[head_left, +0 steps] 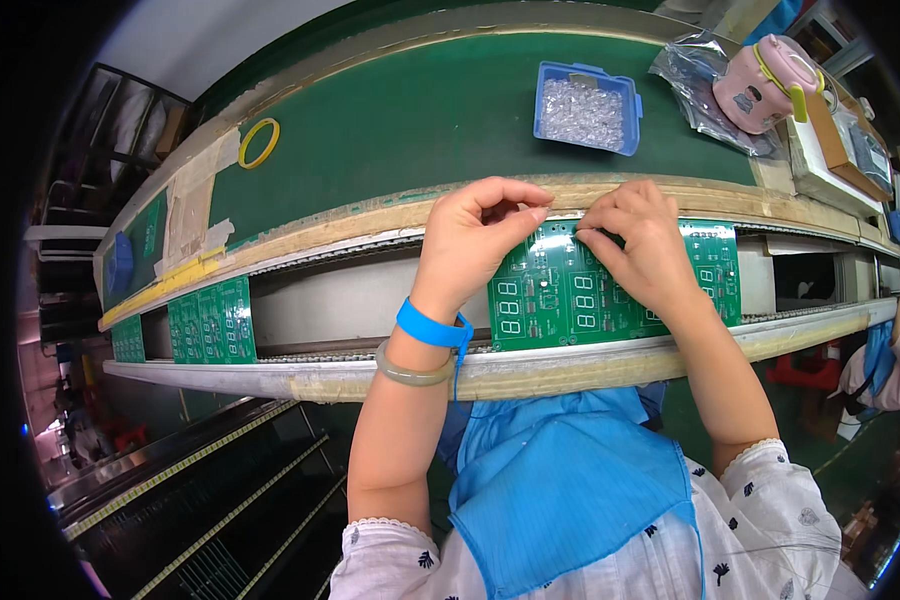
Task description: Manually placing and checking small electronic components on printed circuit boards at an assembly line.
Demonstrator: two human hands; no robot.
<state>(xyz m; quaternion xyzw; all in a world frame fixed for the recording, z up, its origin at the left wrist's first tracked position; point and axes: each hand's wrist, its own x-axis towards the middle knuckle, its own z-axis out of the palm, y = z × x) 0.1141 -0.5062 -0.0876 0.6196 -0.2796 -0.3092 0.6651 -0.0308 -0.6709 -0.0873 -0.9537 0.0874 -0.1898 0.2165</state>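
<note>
A green circuit board panel (542,300) with rows of digit-shaped outlines lies across the rails of a conveyor in front of me. Over its far left corner is my left hand (485,228), thumb and forefinger pinched together. Whatever sits between those fingertips is too small to make out. My right hand (635,240) covers the panel's upper middle, its fingers curled and pressed together close to the far edge. What it grips, if anything, is hidden. Beyond both hands stands a blue bin (582,149) filled with small clear parts (582,108).
More green boards (212,322) sit on the conveyor at left. A yellow tape roll (259,143) lies on the green bench top (400,120). At far right are a pink lidded container (765,85) and a clear plastic bag (692,85). Black racks (220,500) stand lower left.
</note>
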